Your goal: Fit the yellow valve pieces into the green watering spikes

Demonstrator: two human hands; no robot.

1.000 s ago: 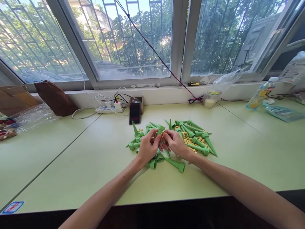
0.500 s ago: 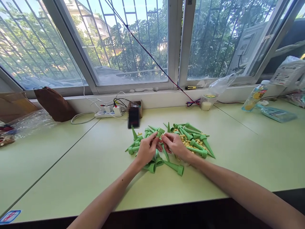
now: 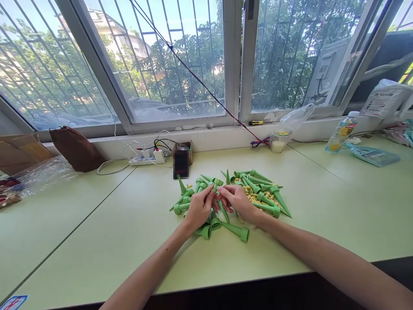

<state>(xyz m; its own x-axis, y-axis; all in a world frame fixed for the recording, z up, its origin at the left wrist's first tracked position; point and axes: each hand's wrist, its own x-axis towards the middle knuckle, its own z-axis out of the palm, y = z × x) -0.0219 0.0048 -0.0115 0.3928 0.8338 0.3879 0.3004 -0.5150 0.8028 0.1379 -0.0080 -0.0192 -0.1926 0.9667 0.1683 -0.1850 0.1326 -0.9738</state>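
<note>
A heap of green plastic cone spikes (image 3: 263, 194) lies on the pale green table (image 3: 97, 241), mixed with small yellow pieces (image 3: 254, 197). My left hand (image 3: 199, 209) and my right hand (image 3: 237, 201) meet over the near side of the heap. Both are closed in a pinch on one green spike (image 3: 217, 188), left fingers at its capped end, right fingers just beside. More spikes lie under and in front of my hands, one (image 3: 237, 230) pointing away to the right.
A power strip (image 3: 146, 159) with cables and a small dark box (image 3: 181, 162) sit behind the heap. A brown pouch (image 3: 75, 148) and cardboard lie at the left. A jar (image 3: 277, 143), a bottle (image 3: 340, 135) and a blue tray (image 3: 374, 155) stand at the right near the window.
The view has tilted up slightly, so everything sits lower in the frame. My hands keep their pinch on the spike, with only small finger movements.
</note>
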